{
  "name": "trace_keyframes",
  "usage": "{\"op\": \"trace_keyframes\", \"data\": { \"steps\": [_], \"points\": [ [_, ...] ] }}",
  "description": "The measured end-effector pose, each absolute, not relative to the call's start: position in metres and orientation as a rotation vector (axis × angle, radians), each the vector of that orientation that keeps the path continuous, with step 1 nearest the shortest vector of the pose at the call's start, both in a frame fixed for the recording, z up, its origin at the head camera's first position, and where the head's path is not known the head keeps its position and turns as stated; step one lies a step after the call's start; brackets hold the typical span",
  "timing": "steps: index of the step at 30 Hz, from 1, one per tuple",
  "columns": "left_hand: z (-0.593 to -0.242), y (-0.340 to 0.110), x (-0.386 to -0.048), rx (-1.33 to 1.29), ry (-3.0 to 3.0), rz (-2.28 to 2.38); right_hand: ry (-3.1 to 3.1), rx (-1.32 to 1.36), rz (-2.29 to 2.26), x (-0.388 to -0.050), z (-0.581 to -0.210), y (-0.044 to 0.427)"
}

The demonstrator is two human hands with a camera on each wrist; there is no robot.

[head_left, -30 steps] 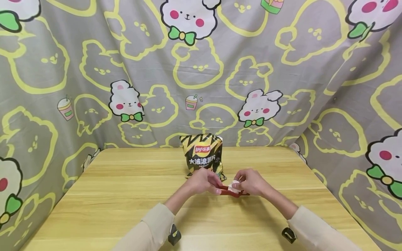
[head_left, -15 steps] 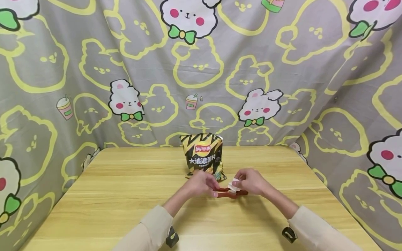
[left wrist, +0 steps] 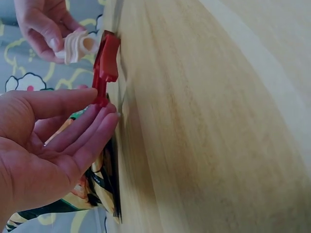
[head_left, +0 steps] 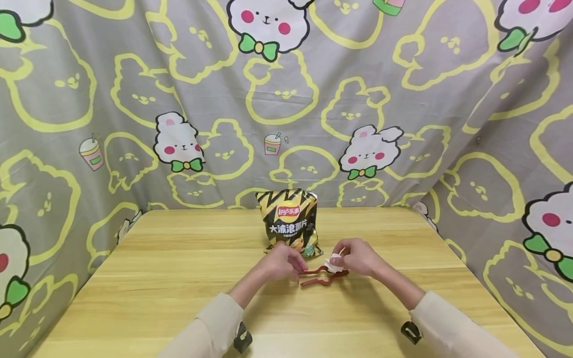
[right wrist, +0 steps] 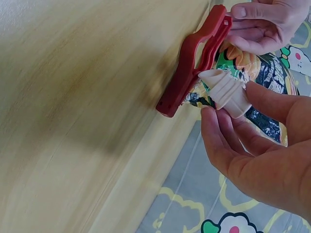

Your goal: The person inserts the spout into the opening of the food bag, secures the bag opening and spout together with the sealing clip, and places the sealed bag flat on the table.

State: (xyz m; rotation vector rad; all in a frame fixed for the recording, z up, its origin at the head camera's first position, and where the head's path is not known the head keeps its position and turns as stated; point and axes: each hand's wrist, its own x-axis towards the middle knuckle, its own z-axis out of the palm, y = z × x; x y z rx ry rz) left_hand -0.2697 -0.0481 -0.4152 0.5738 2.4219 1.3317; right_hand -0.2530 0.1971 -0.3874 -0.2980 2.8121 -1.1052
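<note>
A red bag clip [head_left: 323, 281] with a white ribbed spout [right wrist: 226, 91] hangs just above the table, below and right of the chip bag [head_left: 288, 219]. Its two red arms are spread apart at the left end. My right hand [head_left: 359, 258] pinches the spout between thumb and fingertips. At the spread end is my left hand [head_left: 281, 263], its thumb and fingers nearly straight on either side of a red arm tip. In the left wrist view the left thumb seems to touch the red clip [left wrist: 108, 58]; any grip is hard to tell.
The black and yellow chip bag stands upright behind the hands. A wooden table [head_left: 179, 278] lies under everything, its back edge against a printed grey curtain [head_left: 286, 107]. A black band part [head_left: 411, 332] shows near each sleeve.
The red clip's arms have spread apart at the left end, having been close together. My left hand has shifted slightly left and its fingers have loosened. The right hand keeps holding the spout.
</note>
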Motion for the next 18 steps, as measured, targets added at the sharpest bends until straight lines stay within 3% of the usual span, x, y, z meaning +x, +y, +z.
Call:
{"op": "trace_keyframes", "data": {
  "steps": [18],
  "points": [
    [-0.397, -0.058, -0.277, 0.609, 2.411, 1.360, 2.797, -0.236, -1.135, -0.259, -0.381, 0.196]
  ]
}}
